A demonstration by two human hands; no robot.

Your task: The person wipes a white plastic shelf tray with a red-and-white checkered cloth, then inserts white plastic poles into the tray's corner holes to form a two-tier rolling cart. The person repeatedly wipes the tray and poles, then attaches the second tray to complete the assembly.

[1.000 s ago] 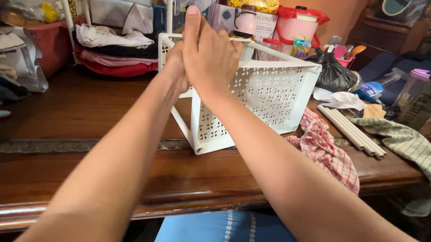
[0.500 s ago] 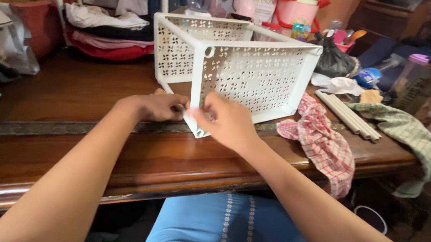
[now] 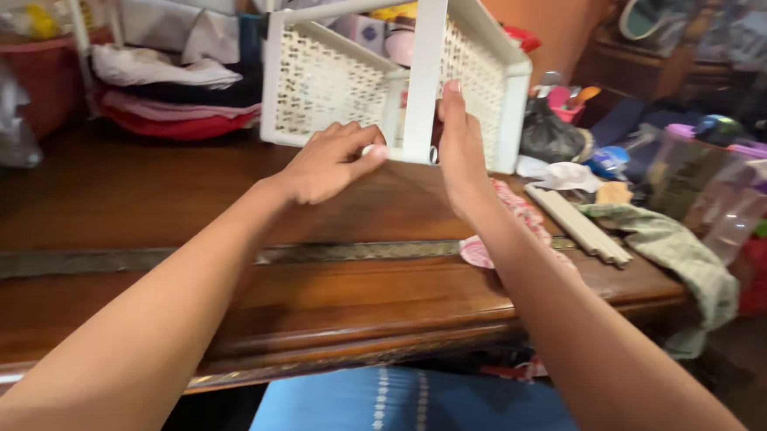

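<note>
Head view, white perforated plastic basket (image 3: 338, 82) lifted and tilted above the wooden table (image 3: 139, 203), left hand (image 3: 329, 160) curled around its lower edge, right hand (image 3: 459, 149) flat and open against its corner post, checked cloth (image 3: 523, 223) just beside, white sticks (image 3: 580, 224) near.

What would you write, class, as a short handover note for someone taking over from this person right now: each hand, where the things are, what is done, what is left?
Left hand: fingers curled at the lower edge of the white perforated basket, apparently gripping it.
Right hand: flat against the basket's upright white corner post, thumb up.
Basket: tipped and lifted above the brown wooden table.
Nearby: white rods and a red checked cloth on the table to the right.
Done: basket raised.
Left: rods lie loose; basket not set down.
</note>
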